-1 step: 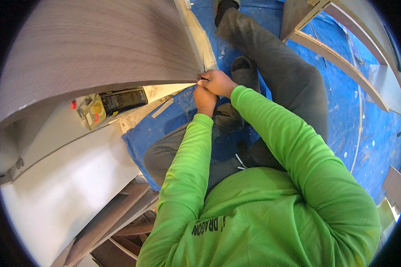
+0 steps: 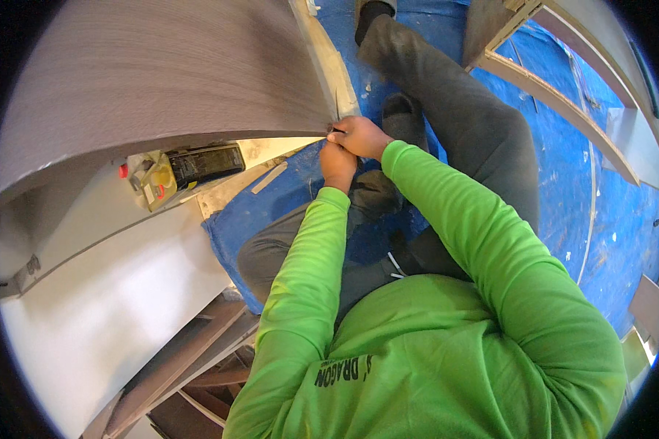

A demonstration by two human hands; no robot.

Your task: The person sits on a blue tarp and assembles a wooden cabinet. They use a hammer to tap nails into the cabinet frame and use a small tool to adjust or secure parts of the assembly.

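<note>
At a corner of the brown panel point(image 2: 183, 80), which spans the upper left of the view, the left hand point(image 2: 337, 166) and right hand point(image 2: 365, 137) meet, whatever they grasp too hidden to tell, and small, steady movements along that edge likely serve best

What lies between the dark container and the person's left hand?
In the head view, a pale strip and part of the blue sheet lie between the dark container and the left hand.
</note>
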